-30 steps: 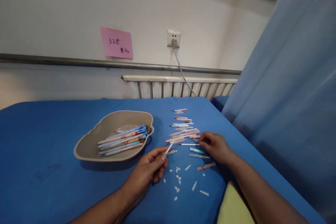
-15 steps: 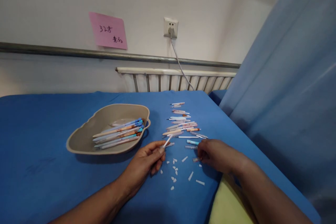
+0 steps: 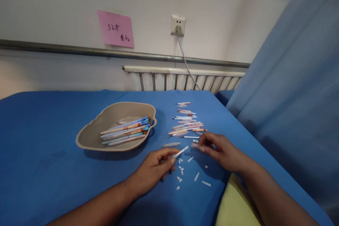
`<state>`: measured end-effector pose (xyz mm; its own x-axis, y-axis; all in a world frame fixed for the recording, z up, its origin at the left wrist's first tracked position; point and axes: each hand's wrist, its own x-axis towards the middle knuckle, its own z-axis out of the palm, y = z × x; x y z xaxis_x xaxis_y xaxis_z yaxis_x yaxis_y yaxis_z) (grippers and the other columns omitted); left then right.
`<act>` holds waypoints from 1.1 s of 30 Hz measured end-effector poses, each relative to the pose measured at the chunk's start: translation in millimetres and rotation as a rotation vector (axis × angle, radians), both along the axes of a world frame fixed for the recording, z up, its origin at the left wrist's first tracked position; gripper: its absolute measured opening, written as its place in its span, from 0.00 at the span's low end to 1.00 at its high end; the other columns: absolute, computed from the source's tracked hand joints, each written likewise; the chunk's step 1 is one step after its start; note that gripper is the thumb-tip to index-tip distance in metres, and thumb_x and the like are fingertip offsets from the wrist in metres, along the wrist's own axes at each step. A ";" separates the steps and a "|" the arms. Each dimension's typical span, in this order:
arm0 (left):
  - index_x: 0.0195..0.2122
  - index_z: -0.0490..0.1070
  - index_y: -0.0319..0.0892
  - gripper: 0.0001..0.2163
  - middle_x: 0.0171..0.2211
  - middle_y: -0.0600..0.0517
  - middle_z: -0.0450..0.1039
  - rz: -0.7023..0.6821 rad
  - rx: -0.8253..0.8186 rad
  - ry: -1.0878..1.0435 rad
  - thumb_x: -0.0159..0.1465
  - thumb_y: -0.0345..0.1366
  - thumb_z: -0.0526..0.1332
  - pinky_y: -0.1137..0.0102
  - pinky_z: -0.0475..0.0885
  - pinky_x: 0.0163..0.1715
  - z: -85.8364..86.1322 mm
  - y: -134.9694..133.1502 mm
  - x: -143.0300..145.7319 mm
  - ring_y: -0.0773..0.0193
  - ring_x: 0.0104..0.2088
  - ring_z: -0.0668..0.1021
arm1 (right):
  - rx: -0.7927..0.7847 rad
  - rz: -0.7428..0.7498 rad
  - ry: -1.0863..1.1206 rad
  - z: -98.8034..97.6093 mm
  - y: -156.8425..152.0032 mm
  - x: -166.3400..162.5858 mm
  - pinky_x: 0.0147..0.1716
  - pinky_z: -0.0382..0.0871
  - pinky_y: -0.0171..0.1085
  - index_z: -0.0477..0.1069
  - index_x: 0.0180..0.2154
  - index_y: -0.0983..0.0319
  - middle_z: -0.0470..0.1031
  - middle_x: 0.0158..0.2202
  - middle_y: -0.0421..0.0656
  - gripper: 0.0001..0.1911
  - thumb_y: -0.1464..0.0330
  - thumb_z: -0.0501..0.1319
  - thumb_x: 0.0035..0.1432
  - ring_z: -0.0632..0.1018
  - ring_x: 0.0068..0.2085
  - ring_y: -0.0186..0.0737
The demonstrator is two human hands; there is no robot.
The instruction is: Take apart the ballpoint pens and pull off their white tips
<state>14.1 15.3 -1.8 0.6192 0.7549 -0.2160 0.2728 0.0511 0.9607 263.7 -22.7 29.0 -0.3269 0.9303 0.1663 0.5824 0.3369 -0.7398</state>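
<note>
My left hand (image 3: 156,166) pinches a thin white pen refill (image 3: 181,152) that points right and slightly up. My right hand (image 3: 221,151) is closed on a small clear pen barrel (image 3: 195,145), its end sticking out to the left toward the refill tip. The two hands are a few centimetres apart above the blue cloth. Small white caps (image 3: 180,173) lie scattered below them. A row of loose pen parts (image 3: 186,125) lies just beyond my right hand. A clear barrel (image 3: 171,144) lies alone near my left fingers.
A beige tray (image 3: 90,137) with several assembled pens (image 3: 125,131) stands left of centre on the blue-covered table (image 3: 39,137). A blue curtain (image 3: 291,88) hangs at the right. A radiator, a wall socket with a cable and a pink note are on the wall behind.
My right hand has picked a clear barrel off the cloth and lifted it leftward. My left hand has tilted the refill toward it. The view has shifted slightly.
</note>
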 end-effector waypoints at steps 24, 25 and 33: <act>0.49 0.73 0.45 0.14 0.39 0.52 0.77 -0.165 0.347 0.008 0.66 0.39 0.53 0.72 0.67 0.40 15.5 -6.1 -0.1 0.59 0.40 0.75 | 0.047 0.049 -0.031 1.1 -1.2 -2.8 0.36 0.67 0.34 0.74 0.38 0.60 0.76 0.34 0.42 0.06 0.69 0.58 0.59 0.75 0.36 0.37; 0.49 0.73 0.45 0.15 0.38 0.51 0.77 -0.166 0.354 0.010 0.66 0.39 0.53 0.72 0.67 0.40 15.5 -6.4 -0.2 0.59 0.39 0.75 | 0.051 0.051 -0.026 1.4 -1.4 -2.8 0.36 0.67 0.34 0.74 0.38 0.60 0.76 0.34 0.42 0.06 0.69 0.58 0.60 0.75 0.36 0.37; 0.49 0.73 0.46 0.14 0.39 0.51 0.77 -0.164 0.402 0.013 0.65 0.37 0.53 0.72 0.67 0.40 13.2 -7.0 -0.5 0.59 0.39 0.76 | 0.053 0.053 -0.030 -0.1 -1.5 -3.4 0.36 0.67 0.35 0.74 0.38 0.59 0.76 0.35 0.42 0.06 0.67 0.59 0.60 0.75 0.36 0.37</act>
